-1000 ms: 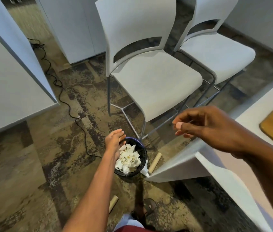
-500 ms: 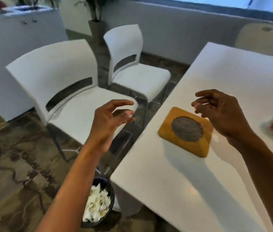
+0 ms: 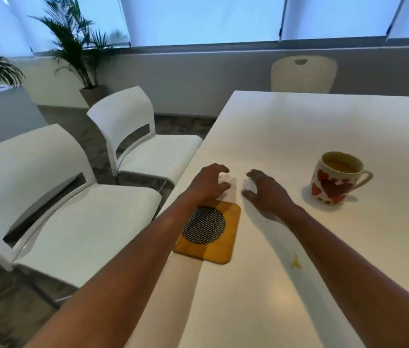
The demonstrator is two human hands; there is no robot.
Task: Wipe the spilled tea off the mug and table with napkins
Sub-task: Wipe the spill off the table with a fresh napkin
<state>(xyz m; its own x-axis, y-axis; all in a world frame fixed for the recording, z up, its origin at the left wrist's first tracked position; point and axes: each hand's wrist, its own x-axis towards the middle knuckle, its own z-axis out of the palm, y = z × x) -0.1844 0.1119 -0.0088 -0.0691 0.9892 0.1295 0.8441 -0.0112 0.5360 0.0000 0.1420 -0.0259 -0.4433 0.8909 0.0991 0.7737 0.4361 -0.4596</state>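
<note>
— White tabletop (image 3: 323, 126), photographed from above: what do the person's hands hold?

— Hard to say. The left hand (image 3: 208, 183) and the right hand (image 3: 267, 194) hover low near the table's left edge, fingers curled and spread, facing each other across a narrow gap. Something pale and white (image 3: 228, 184) shows between the fingertips, possibly napkins, but it blurs into the surface. Whether either hand grips it cannot be told.

— And the mug?

— The mug (image 3: 334, 179), cream with red hearts, stands upright to the right of the right hand, apart from it, handle pointing right. Brownish tea sits below the rim. Its far side is hidden.

— Any spill?

— A small yellow mark (image 3: 295, 262) lies toward the near edge, just beside the right forearm. Its outline is faint.

— What else is cut off?

— A wooden coaster (image 3: 231, 237) with a dark mesh centre lies near the left edge, partly covered by the left forearm. Two white chairs (image 3: 78, 222) stand along that edge, the nearer one cropped.
</note>
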